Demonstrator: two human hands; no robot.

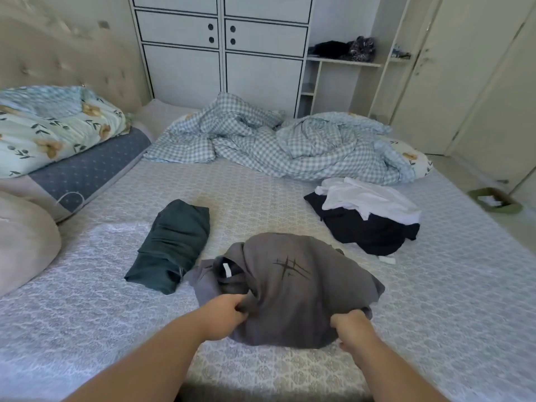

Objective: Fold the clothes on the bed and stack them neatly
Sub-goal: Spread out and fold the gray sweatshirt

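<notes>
Far to the left a floral quilt (55, 132) sits folded on a blue dotted pillow (87, 172) against the padded headboard (58, 59), with a beige cushion (26, 242) nearer the bed's edge. On the bed (87, 300), a little left of the middle, lies a dark green garment (171, 245), already folded into a long bundle. Just beside its near end the grey shirt (293, 288) spreads out in a loose heap, its collar with a white tag turned up to the left and a black scratch-like print on top. The left hand (223, 314) has its fingers (242, 310) curled tight into a fold of the grey cloth near the collar; the right hand (351, 326) likewise pinches the shirt's near hem, knuckles bunched over the fabric. Both forearms reach in from the bottom edge. Behind, a checked duvet (275, 146) is rumpled across the far side of the bed, in front of a white wardrobe (223, 44). To the right of the shirt, apart from it, a white garment (368, 198) lies crumpled on top of a black one (365, 230). Beyond the bed's right edge a small green tray (510, 207) rests on the floor.
</notes>
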